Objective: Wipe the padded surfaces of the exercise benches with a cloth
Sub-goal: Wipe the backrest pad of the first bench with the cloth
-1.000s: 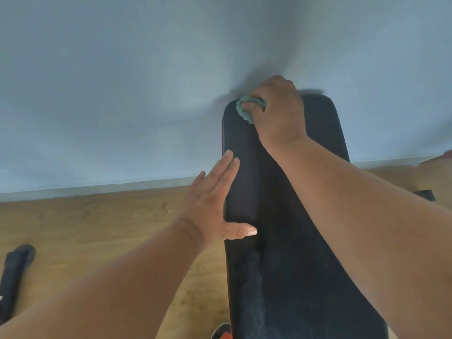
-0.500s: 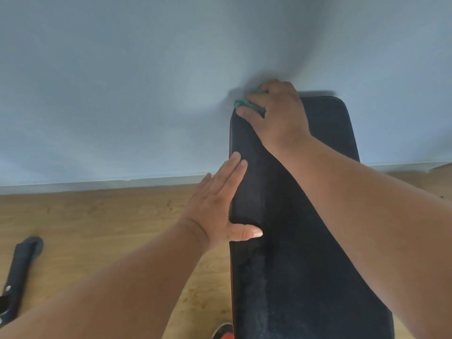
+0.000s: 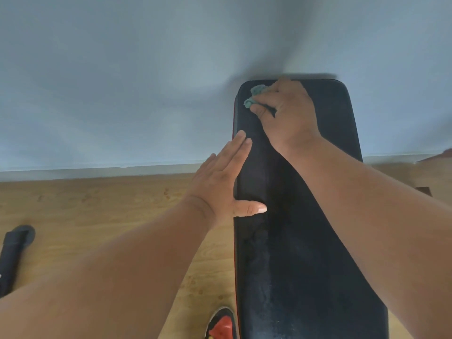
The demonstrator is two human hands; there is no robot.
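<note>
Two hands at work on one pad. Right hand clenched over a small green cloth, pressing it onto the far left corner of the black padded bench; only a crumpled edge of cloth showing past the fingers. Left hand released and flat, palm against the left side of the pad near its middle, thumb lying across the top surface, grasping nothing.

Best carried on like this: keep the flat left hand bracing the side so the pad holds steady under pressure. Spread the cloth out under the right palm rather than leaving it balled, for wider contact per stroke. Press evenly and draw from the far end toward the near end in straight, overlapping lanes, starting along the left edge and working rightward. Round the far corners and the rolled edge too, where the wadded cloth can miss. Pale streaks and a dusty film visible on the near half of the pad, so likely much of that stretch yet to be wiped. Shift the bracing hand off each lane before the cloth arrives, to leave no unwiped patch beneath the thumb.

Beyond the bench: wooden floor on the left, pale wall close behind the far end, so little room for the knuckles past the far edge. Black padded part of other equipment at the far left, well apart. Red and black shoe just beside the near left edge of the bench.
</note>
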